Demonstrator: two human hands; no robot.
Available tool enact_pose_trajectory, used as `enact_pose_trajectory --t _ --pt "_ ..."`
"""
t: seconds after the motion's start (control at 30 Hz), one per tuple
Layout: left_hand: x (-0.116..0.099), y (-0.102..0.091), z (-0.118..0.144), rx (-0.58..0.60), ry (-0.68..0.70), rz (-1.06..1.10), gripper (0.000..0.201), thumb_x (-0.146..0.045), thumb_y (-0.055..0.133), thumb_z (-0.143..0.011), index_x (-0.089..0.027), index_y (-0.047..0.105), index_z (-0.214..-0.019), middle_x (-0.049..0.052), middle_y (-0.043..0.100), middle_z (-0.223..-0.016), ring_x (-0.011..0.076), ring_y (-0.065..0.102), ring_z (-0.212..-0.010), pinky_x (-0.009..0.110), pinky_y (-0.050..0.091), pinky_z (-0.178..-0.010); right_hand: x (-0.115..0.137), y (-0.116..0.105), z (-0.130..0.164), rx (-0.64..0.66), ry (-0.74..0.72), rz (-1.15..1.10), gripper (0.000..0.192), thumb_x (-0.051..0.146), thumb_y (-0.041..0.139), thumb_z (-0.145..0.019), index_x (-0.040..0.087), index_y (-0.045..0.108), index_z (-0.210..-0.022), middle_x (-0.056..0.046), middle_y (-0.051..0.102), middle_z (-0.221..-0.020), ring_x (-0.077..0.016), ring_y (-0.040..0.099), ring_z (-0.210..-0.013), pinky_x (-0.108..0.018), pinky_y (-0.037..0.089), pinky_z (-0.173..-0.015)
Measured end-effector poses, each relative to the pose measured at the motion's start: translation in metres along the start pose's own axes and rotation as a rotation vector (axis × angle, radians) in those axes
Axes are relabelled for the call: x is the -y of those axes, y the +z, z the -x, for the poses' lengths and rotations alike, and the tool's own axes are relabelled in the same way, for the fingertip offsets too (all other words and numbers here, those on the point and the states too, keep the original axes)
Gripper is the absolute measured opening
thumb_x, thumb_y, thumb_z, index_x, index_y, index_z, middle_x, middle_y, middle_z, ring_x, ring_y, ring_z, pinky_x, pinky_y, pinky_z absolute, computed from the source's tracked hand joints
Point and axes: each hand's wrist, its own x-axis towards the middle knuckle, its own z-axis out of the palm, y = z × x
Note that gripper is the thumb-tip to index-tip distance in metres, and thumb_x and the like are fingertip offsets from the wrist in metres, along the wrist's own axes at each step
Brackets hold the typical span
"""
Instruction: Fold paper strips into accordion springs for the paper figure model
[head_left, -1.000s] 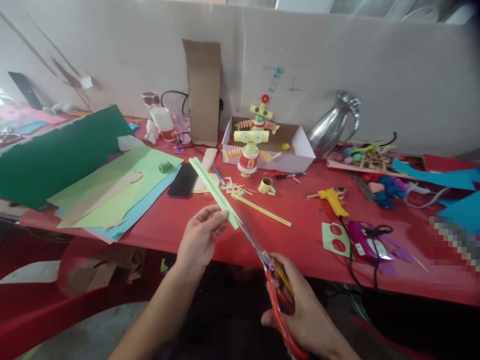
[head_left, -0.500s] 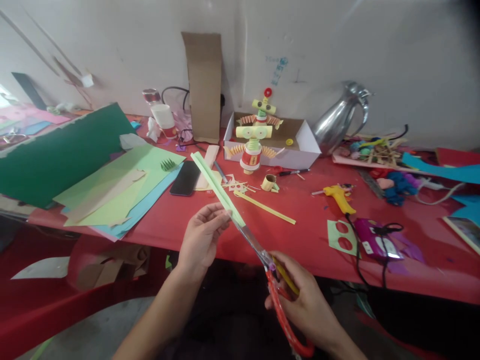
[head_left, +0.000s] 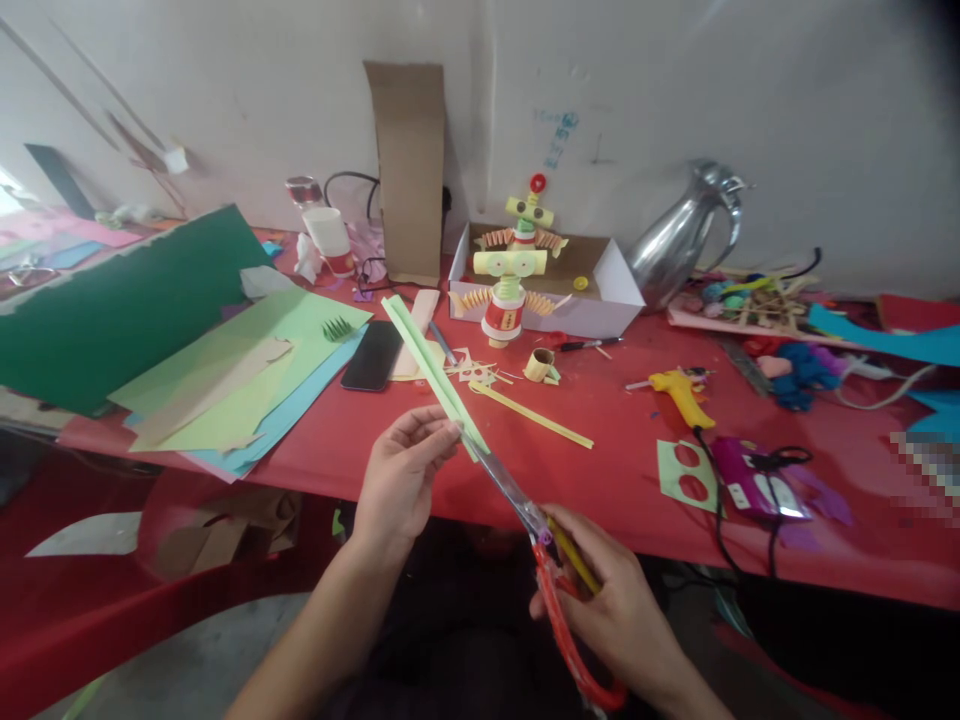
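Left hand (head_left: 401, 480) pinches green paper strip (head_left: 431, 368) | right hand (head_left: 611, 610) grips scissors (head_left: 540, 555) at strip's near end | keep strip taut, cut straight.

A craft workshop: a red table (head_left: 600, 470) against a bare wall carries coloured paper sheets (head_left: 247, 370), a glue gun (head_left: 679, 392), paper scraps (head_left: 472, 372), a paper robot figure (head_left: 511, 270) and a heap of craft sticks (head_left: 750, 300).

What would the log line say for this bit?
left hand: holds green paper strip | right hand: holds red scissors | blades at strip | red table
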Motion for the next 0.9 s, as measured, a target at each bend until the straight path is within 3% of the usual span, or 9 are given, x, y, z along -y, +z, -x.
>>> enact_pose_trajectory --t 0.23,0.6,0.77,0.9 --pt "-0.0017 0.0008 0.0032 0.006 0.002 -0.012 0.024 -0.018 0.083 -0.066 -0.014 0.07 -0.086 0.002 0.07 -0.078 0.009 0.065 -0.069 0.019 0.053 -0.068 0.0003 -0.0014 -0.0001 -0.011 0.021 -0.03 0.053 0.027 0.068 -0.078 0.022 0.056 -0.129 -0.008 0.065 -0.112 -0.0151 0.07 -0.066 -0.029 0.059 -0.072" --pt "-0.0031 0.0027 0.004 -0.004 0.003 -0.027 0.025 -0.019 0.084 -0.065 -0.014 0.07 -0.086 0.002 0.07 -0.077 0.009 0.065 -0.069 0.018 0.052 -0.068 -0.0036 -0.0002 -0.001 -0.007 0.051 -0.125 0.051 0.036 0.069 -0.079 0.023 0.059 -0.128 -0.008 0.066 -0.108 -0.0155 0.07 -0.058 -0.028 0.059 -0.062" --pt "-0.0023 0.0038 0.003 -0.013 0.012 -0.036 0.025 -0.018 0.084 -0.065 -0.014 0.07 -0.085 0.001 0.07 -0.077 0.0081 0.064 -0.068 0.017 0.051 -0.067 -0.0034 -0.0003 -0.0014 -0.044 0.026 -0.018 0.047 0.032 0.067 -0.08 0.023 0.058 -0.126 -0.007 0.066 -0.106 -0.0153 0.07 -0.061 -0.029 0.059 -0.066" --pt "-0.001 0.0042 0.0047 -0.013 0.007 -0.036 0.025 -0.018 0.084 -0.063 -0.014 0.069 -0.083 0.001 0.069 -0.075 0.0088 0.064 -0.068 0.018 0.051 -0.067 -0.0008 -0.0024 -0.0013 -0.06 -0.046 0.154 0.056 0.031 0.075 -0.073 0.024 0.056 -0.125 -0.006 0.067 -0.105 -0.0201 0.069 -0.081 -0.034 0.058 -0.079"
